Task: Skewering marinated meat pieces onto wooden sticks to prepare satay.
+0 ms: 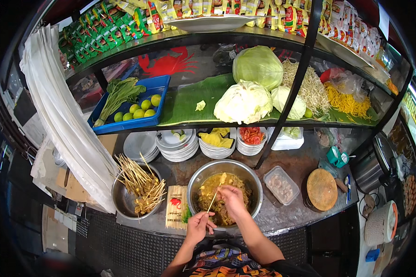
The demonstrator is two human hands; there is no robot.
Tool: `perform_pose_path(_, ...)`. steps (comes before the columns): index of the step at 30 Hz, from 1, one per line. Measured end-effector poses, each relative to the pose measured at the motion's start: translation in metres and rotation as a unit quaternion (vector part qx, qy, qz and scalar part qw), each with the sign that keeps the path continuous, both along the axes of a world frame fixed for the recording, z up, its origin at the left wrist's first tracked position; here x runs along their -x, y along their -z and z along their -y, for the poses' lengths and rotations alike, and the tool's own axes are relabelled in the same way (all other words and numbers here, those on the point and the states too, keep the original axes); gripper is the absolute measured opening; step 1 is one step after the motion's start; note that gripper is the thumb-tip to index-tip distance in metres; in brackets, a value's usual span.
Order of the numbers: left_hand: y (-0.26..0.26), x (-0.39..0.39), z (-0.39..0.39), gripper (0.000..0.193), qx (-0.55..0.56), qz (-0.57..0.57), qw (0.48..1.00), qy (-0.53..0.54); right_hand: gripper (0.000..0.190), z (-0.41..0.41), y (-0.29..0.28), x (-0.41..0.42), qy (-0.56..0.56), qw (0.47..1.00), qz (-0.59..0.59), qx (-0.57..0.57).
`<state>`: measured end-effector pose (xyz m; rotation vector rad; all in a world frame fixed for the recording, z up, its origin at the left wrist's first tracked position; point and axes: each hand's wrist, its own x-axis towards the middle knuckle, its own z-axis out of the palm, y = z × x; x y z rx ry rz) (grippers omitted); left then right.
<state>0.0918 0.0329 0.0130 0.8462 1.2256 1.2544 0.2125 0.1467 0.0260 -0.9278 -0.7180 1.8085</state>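
My left hand (200, 225) pinches the lower end of a thin bamboo skewer (213, 200) at the near rim of a steel bowl. Pieces of yellow marinated meat (223, 178) sit on the skewer's upper end. My right hand (231, 200) is over the bowl, its fingers curled close to the skewer below that meat; whether they grip anything is hidden. The large steel bowl (260, 194) holds meat chunks in yellow marinade. To its left lies a pack of bamboo skewers (175, 218). Farther left, a steel pot (117, 200) is heaped with loaded skewers (138, 183).
Right of the bowl are a plastic tub of pale raw pieces (280, 185) and a round wooden chopping board (321, 189). Stacked plates (177, 150) line the back. Above runs a shelf with cabbages (244, 102) and a blue tray (152, 119). A black post (291, 100) slants down to the counter.
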Motion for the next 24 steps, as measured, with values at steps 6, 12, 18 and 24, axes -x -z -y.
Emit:
perform_pose_path(6, -0.002, -0.003, 0.005, 0.030, -0.009, -0.011, 1.000, 0.008, 0.013, -0.020, -0.017, -0.013, 0.034, 0.999, -0.018, -0.017)
perform_pose_path(12, -0.001, -0.006, 0.007, 0.029, -0.006, -0.018, 1.000, 0.012, 0.011, -0.031, -0.018, -0.018, -0.029, 0.991, 0.111, -0.072)
perform_pose_path(18, -0.003, 0.000, 0.008, 0.031, 0.016, 0.069, 0.997, 0.033, 0.013, -0.030, -0.018, -0.026, -0.076, 0.995, -0.046, -0.044)
perform_pose_path(24, -0.004, 0.003, 0.009, 0.032, 0.029, 0.135, 0.990, 0.027, 0.017, -0.024, -0.014, -0.025, -0.137, 0.987, -0.048, -0.064)
